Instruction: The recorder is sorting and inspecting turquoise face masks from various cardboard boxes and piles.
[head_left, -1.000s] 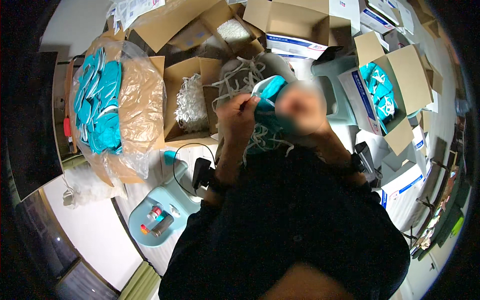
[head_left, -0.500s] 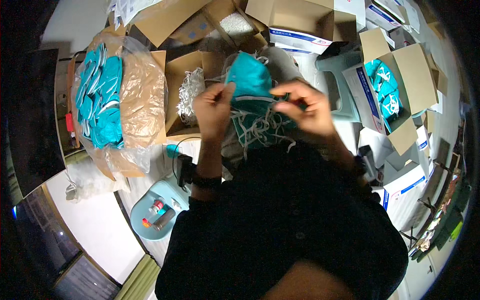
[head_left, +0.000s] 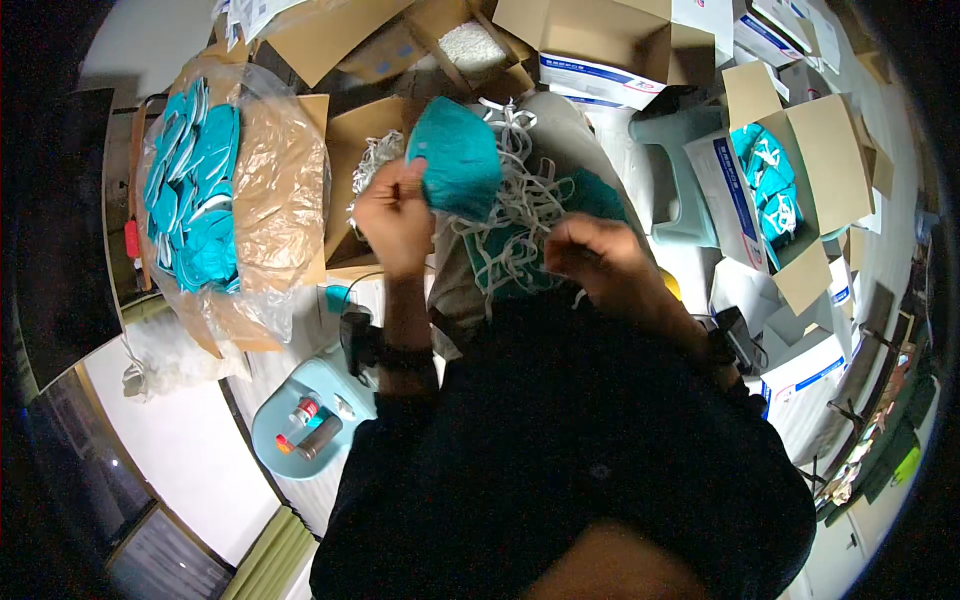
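Observation:
My left hand [head_left: 395, 218] pinches the lower left edge of a teal face mask [head_left: 458, 165], holding it up with its domed side showing. Over my lap lies a loose tangle of white straps [head_left: 520, 190], with more teal masks [head_left: 598, 192] partly showing beneath it. My right hand [head_left: 600, 255] hovers at the right of this tangle, apart from the raised mask. Its fingers are curled together; whatever they may hold is too small or hidden to make out.
At the left, a plastic-lined carton [head_left: 285, 190] holds many teal masks. Beside my left hand stands a box of white straps [head_left: 375, 165]. An open carton [head_left: 825, 160] with strapped masks sits at right, near a pale stool [head_left: 690, 190]. Bottles lie on a blue stool [head_left: 275, 440].
My left hand has moved left with the mask, now turned more upright. My right hand has come away from the mask and dropped lower. More of the straps on my lap show.

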